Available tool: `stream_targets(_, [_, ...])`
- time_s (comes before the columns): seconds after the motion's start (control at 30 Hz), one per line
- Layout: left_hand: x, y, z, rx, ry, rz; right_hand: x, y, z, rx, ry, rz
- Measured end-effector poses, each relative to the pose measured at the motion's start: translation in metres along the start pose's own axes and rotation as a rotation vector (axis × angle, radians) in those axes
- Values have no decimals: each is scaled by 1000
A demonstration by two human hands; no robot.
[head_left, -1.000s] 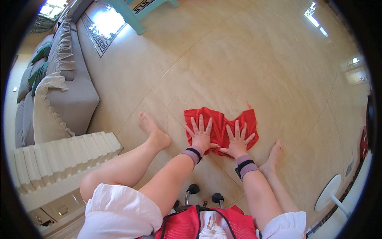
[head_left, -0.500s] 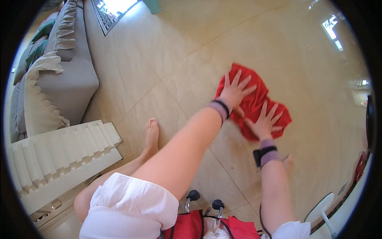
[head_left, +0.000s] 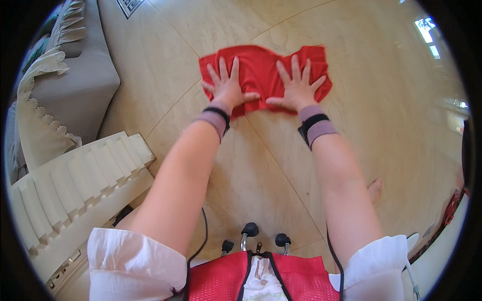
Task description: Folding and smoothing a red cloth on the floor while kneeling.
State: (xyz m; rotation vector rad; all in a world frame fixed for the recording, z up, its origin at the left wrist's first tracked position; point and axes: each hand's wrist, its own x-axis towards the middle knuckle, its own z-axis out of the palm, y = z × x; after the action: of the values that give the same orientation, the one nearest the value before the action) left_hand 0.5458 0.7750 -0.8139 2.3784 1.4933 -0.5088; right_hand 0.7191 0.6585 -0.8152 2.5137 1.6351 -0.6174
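A red cloth (head_left: pixel 261 75) lies spread on the tiled floor (head_left: pixel 241 175), wrinkled in places. My left hand (head_left: pixel 226 88) presses flat on its left part, fingers spread. On the right part rests my right hand (head_left: pixel 297 86), also flat with the fingers apart. The two thumbs point toward each other across the cloth's near edge. Both wrists wear purple bands with black straps.
A grey sofa (head_left: pixel 90 85) with a cream lace-edged cover (head_left: pixel 40 125) stands at the left. Nearer is a white ridged piece of furniture (head_left: pixel 80 180). Black-tipped metal legs (head_left: pixel 250 230) show below me. A bare foot (head_left: pixel 375 189) is at right.
Both hands and the red cloth have moved left across the floor. The cloth now lies more level, and my hands are farther apart.
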Motion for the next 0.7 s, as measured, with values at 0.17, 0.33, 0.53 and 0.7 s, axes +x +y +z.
stream_targets(0.17, [-95, 7, 46, -12, -71, -71, -81, -3, 32, -1, -76, -152])
stream_targets(0.33, [-195, 37, 87, -12, -143, -49, -176, 24, 61, 3, -157, -105])
stream_targets(0.53, [-284, 63, 122, -52, -330, 43, -263, 49, 90, 37, -299, 52])
stream_targets(0.7, [-275, 58, 122, -82, -363, 37, -233, 33, 65, 73, -268, 40])
